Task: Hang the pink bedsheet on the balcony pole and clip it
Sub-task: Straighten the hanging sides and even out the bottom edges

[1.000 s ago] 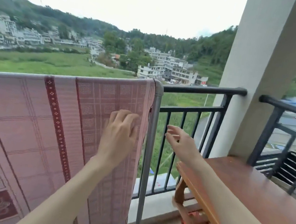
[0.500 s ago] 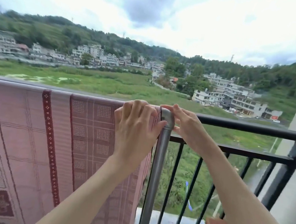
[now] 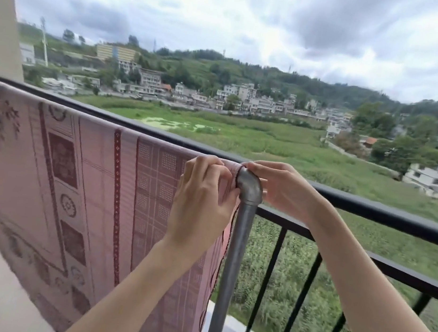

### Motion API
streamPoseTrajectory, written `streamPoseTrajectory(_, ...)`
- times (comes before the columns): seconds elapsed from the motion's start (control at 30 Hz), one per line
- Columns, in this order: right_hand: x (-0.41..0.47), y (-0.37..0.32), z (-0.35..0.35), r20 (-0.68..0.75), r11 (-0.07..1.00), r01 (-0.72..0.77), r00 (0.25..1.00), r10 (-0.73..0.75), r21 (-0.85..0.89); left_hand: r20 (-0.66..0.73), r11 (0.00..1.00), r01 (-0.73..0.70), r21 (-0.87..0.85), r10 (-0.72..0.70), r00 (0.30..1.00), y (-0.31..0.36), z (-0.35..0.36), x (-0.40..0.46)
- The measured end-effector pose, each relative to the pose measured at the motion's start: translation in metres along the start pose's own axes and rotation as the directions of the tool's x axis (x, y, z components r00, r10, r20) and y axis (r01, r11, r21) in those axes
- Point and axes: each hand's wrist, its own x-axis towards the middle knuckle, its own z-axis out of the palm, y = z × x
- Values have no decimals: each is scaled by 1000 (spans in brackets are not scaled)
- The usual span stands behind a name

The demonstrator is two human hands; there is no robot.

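Fingers (image 3: 207,164) of both hands pinch pink bedsheet (image 3: 92,191) edge at pole (image 3: 237,252) elbow.

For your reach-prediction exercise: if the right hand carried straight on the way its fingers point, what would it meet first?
The right hand points leftward along the pole, so it would first meet the pink bedsheet edge at the grey pipe elbow, then the left hand. Depth is uncertain.
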Motion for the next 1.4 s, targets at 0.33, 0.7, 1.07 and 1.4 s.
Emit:
streamPoseTrajectory(0.33,7,-4,-9,33,996,-76,997,75,40,-11,989,67,132,-66,998,21,-7,2)
streamPoseTrajectory(0.7,2,16,-20,38,980,77,997,-71,-181,-40,995,70,73,-67,997,26,-5,5)
streamPoseTrajectory(1.07,0,20,-10,-86,950,156,979,-185,-272,-64,994,37,102,-30,997,32,-3,3)
streamPoseTrajectory(1.4,-7,18,-17,-176,950,178,958,-227,-258,-61,996,-9,90,15,998,38,-1,1)
